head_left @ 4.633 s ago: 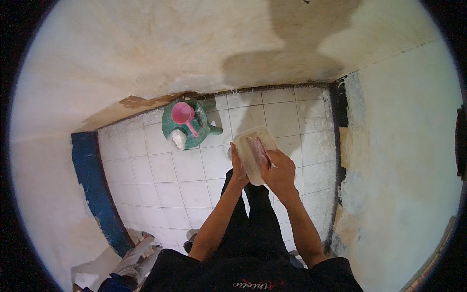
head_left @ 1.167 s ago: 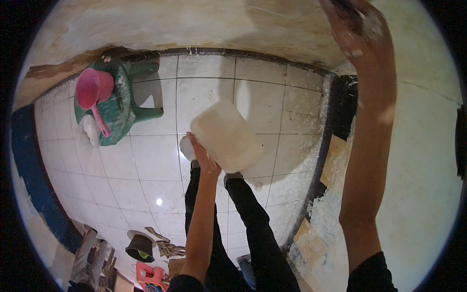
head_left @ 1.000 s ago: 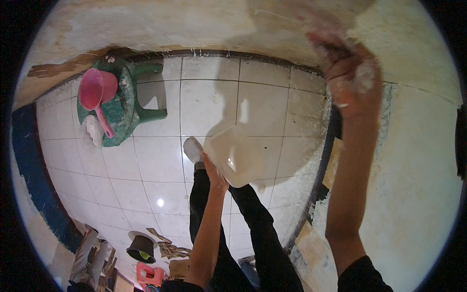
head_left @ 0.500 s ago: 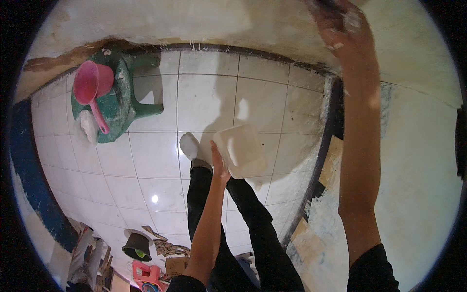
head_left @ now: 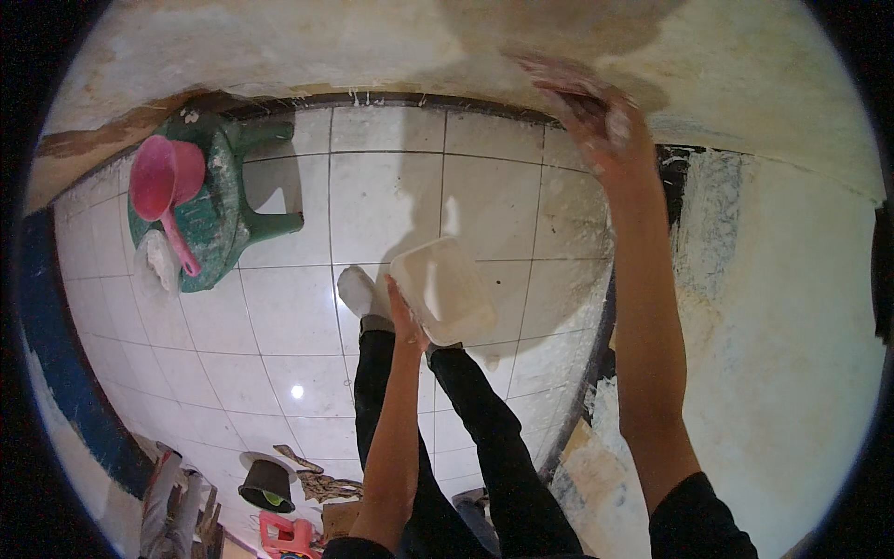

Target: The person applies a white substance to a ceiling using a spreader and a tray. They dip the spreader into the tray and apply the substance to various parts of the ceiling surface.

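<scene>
My left hand [head_left: 407, 315] grips the side of a whitish rectangular plastic tub [head_left: 445, 291] in front of my legs, with pale material visible inside it. Up at the far wall [head_left: 372, 42], my right hand [head_left: 601, 121] is curled close to the surface, its fingers smeared with white paste. Motion blur and the fingers hide whatever it holds. A shadow of the hand falls on the wall behind it.
A green plastic stool [head_left: 223, 186] at the left carries a pink dipper [head_left: 168, 177] and a clear bag of white material [head_left: 158, 261]. Lower left are a dark bucket [head_left: 267, 484] and a red plastic item [head_left: 289, 534]. A patchy wall [head_left: 764, 326] rises on the right.
My right hand has moved down and to the left along the far wall, nearer the floor edge. The tub stays in my left hand, shifted slightly left in view.
</scene>
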### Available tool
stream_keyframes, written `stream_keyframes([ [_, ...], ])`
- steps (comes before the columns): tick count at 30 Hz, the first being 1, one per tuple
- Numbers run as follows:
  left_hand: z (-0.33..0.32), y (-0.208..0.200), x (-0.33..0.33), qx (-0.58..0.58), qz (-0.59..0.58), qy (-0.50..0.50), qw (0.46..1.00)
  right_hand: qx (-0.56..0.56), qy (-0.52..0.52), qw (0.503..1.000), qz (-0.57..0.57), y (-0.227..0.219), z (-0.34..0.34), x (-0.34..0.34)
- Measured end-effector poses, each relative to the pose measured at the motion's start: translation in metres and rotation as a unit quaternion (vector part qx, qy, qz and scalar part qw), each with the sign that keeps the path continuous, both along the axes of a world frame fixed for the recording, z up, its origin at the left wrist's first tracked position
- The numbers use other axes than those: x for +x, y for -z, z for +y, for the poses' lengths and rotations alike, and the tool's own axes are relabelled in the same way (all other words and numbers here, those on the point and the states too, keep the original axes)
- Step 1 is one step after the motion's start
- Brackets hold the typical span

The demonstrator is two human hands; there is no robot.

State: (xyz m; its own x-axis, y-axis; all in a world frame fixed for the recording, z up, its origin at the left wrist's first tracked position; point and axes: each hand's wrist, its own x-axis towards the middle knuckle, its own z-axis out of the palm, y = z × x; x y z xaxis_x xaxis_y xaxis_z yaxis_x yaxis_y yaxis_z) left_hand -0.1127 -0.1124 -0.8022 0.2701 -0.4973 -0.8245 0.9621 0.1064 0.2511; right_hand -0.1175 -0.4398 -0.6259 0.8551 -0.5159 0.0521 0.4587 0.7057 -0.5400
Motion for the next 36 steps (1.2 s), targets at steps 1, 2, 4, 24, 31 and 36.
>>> stream_keyframes([
  [1,-0.002,-0.002,0.0,0.009,0.002,0.002,1.0,-0.006,0.098,0.983,0.155,0.007,0.001,0.016],
  [2,-0.002,-0.002,-0.001,0.007,0.003,0.003,1.0,-0.012,0.193,0.933,0.304,0.009,-0.003,0.028],
  [4,0.002,0.0,0.0,-0.01,-0.005,-0.001,1.0,0.001,0.206,0.938,0.279,0.007,-0.023,0.04],
  [24,0.013,0.018,0.004,-0.011,-0.024,-0.04,0.999,0.003,0.161,0.951,0.265,-0.015,-0.005,0.03],
  [31,0.008,0.004,0.004,-0.045,-0.02,-0.039,0.998,0.415,0.149,0.891,0.104,-0.03,-0.093,0.004],
  [36,0.011,0.013,-0.001,-0.028,0.053,-0.048,0.997,0.032,-0.036,0.99,0.134,-0.127,-0.049,0.001],
])
